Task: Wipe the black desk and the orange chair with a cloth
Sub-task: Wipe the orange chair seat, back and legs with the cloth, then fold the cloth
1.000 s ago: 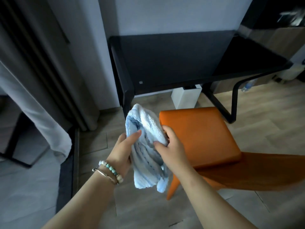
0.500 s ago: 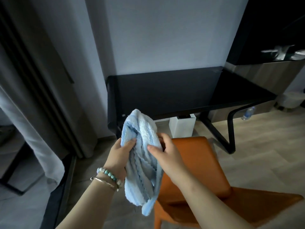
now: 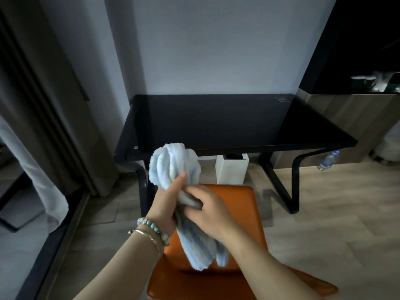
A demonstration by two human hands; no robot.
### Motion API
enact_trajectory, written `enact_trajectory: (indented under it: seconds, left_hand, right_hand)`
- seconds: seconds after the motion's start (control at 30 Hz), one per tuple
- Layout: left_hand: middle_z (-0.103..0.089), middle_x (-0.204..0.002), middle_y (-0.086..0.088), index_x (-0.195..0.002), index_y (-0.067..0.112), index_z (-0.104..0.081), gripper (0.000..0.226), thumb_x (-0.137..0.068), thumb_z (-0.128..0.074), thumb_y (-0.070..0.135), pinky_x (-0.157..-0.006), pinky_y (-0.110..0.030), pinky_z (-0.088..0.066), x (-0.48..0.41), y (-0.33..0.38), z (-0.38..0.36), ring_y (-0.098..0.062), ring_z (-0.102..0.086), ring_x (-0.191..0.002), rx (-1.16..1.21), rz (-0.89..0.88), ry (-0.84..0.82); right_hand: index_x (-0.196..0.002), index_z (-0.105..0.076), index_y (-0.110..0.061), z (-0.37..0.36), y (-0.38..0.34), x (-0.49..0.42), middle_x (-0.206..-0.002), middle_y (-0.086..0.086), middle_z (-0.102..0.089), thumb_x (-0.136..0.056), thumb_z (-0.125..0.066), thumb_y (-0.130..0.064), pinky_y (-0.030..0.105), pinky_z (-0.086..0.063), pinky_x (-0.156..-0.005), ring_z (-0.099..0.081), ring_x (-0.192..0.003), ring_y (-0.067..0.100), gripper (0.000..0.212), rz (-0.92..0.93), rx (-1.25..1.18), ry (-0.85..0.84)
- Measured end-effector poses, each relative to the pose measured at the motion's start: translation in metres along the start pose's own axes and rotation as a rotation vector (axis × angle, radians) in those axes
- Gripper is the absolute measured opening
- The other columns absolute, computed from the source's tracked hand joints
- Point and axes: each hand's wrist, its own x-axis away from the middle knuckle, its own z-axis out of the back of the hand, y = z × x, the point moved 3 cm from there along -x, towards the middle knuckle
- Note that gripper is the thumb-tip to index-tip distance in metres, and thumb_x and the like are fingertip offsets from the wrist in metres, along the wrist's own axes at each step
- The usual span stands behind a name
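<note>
A: Biggest thing first: the desk (image 3: 227, 124) sits against the wall, glossy black, nothing wiped yet I'd judge. What's the risk there?

B: Streaks. A bunched cloth touches with a lump, not a flat face, so it may smear that shine.

A: And the chair (image 3: 236, 204)?

B: Directly below the hands, between the person and the desk. Leaning over it to reach the far edge could nudge it.

A: The cloth (image 3: 173, 163) itself?

B: Held in the air over the chair, wadded. Left hand (image 3: 165, 204) grips its middle, thumb up; right hand (image 3: 207, 211) is curled round a fold. The tail hangs loose and might drag.
</note>
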Motion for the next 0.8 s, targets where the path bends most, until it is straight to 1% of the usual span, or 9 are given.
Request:
enact_trajectory:
  seconds: [0.1, 0.17, 0.23, 0.4, 0.5, 0.57, 0.67, 0.73, 0.8]
  left_hand:
    - [-0.067, -0.109, -0.02, -0.117, 0.006, -0.06, 0.049, -0.084, -0.06, 0.042, -0.085, -0.042, -0.053, -0.003, -0.013, 0.005, -0.032, -0.067, -0.099, 0.159, 0.114, 0.079]
    - [-0.066, -0.112, -0.021, -0.118, 0.004, -0.06, 0.043, -0.088, -0.056, 0.036, -0.082, -0.042, -0.053, 0.0, -0.018, 0.014, -0.035, -0.065, -0.099, 0.174, 0.126, 0.107]
    - [-0.065, -0.112, -0.02, -0.118, 0.004, -0.061, 0.042, -0.088, -0.056, 0.034, -0.077, -0.04, -0.054, 0.007, -0.019, 0.023, -0.034, -0.066, -0.096, 0.162, 0.126, 0.139]
    - [-0.069, -0.101, -0.019, -0.107, 0.006, -0.064, 0.036, -0.08, -0.067, 0.03, -0.086, -0.046, -0.053, 0.028, -0.008, 0.06, -0.034, -0.067, -0.09, 0.014, 0.05, 0.304]
    - [-0.069, -0.098, -0.018, -0.107, 0.005, -0.063, 0.031, -0.083, -0.066, 0.024, -0.083, -0.044, -0.053, 0.047, -0.002, 0.067, -0.032, -0.067, -0.086, -0.152, -0.04, 0.237]
    - [-0.07, -0.098, -0.011, -0.109, 0.01, -0.061, 0.037, -0.082, -0.066, 0.034, -0.084, -0.04, -0.054, 0.06, -0.006, 0.068, -0.025, -0.067, -0.088, -0.279, -0.113, 0.165]
    - [-0.067, -0.106, 0.002, -0.114, 0.022, -0.058, 0.074, -0.064, -0.057, 0.077, -0.097, -0.04, -0.047, 0.083, -0.026, 0.072, -0.016, -0.064, -0.1, -0.531, -0.095, 0.19]
    - [-0.067, -0.11, 0.004, -0.112, 0.026, -0.062, 0.068, -0.07, -0.046, 0.076, -0.103, -0.039, -0.042, 0.1, -0.052, 0.073, -0.014, -0.062, -0.105, -0.628, -0.013, 0.156]
    - [-0.067, -0.113, 0.002, -0.107, 0.023, -0.067, 0.058, -0.077, -0.048, 0.068, -0.106, -0.035, -0.04, 0.12, -0.086, 0.062, -0.013, -0.061, -0.108, -0.715, 0.156, 0.041]
  right_hand:
    - [-0.122, -0.061, -0.03, 0.002, 0.014, 0.011, -0.112, -0.022, -0.06, -0.089, -0.062, -0.017, 0.016, -0.045, -0.094, -0.056, -0.108, -0.004, 0.035, -0.087, -0.109, -0.057]
    - [-0.11, -0.063, -0.034, 0.001, 0.023, 0.02, -0.111, -0.019, -0.062, -0.09, -0.061, -0.019, 0.017, -0.045, -0.094, -0.056, -0.107, -0.003, 0.025, -0.156, -0.125, -0.014]
    - [-0.095, -0.063, -0.034, 0.0, 0.03, 0.027, -0.101, -0.017, -0.064, -0.09, -0.06, -0.017, 0.017, -0.045, -0.089, -0.058, -0.101, 0.0, 0.018, -0.211, -0.119, 0.07]
    - [-0.084, -0.063, -0.029, -0.012, 0.041, 0.043, -0.087, -0.018, -0.063, -0.09, -0.056, -0.011, 0.01, -0.043, -0.077, -0.059, -0.089, 0.002, 0.02, -0.334, -0.048, 0.183]
    - [-0.078, -0.061, -0.032, -0.025, 0.047, 0.058, -0.08, -0.017, -0.063, -0.09, -0.056, -0.011, 0.015, -0.043, -0.074, -0.06, -0.082, 0.004, 0.026, -0.374, -0.042, 0.156]
    - [-0.079, -0.061, -0.03, -0.027, 0.052, 0.073, -0.078, -0.017, -0.062, -0.091, -0.056, -0.011, 0.016, -0.042, -0.072, -0.057, -0.075, -0.001, 0.023, -0.388, -0.039, 0.144]
    - [-0.072, -0.059, -0.032, -0.023, 0.062, 0.094, -0.075, -0.014, -0.062, -0.09, -0.057, -0.009, 0.02, -0.042, -0.075, -0.058, -0.077, 0.008, 0.03, -0.412, -0.016, 0.17]
    - [-0.07, -0.057, -0.034, -0.019, 0.067, 0.109, -0.074, -0.016, -0.061, -0.09, -0.057, -0.008, 0.021, -0.042, -0.075, -0.059, -0.08, 0.011, 0.032, -0.408, 0.026, 0.169]
    - [-0.071, -0.058, -0.034, -0.013, 0.069, 0.125, -0.075, -0.016, -0.062, -0.09, -0.057, -0.009, 0.02, -0.044, -0.076, -0.06, -0.081, 0.011, 0.032, -0.397, 0.051, 0.136]
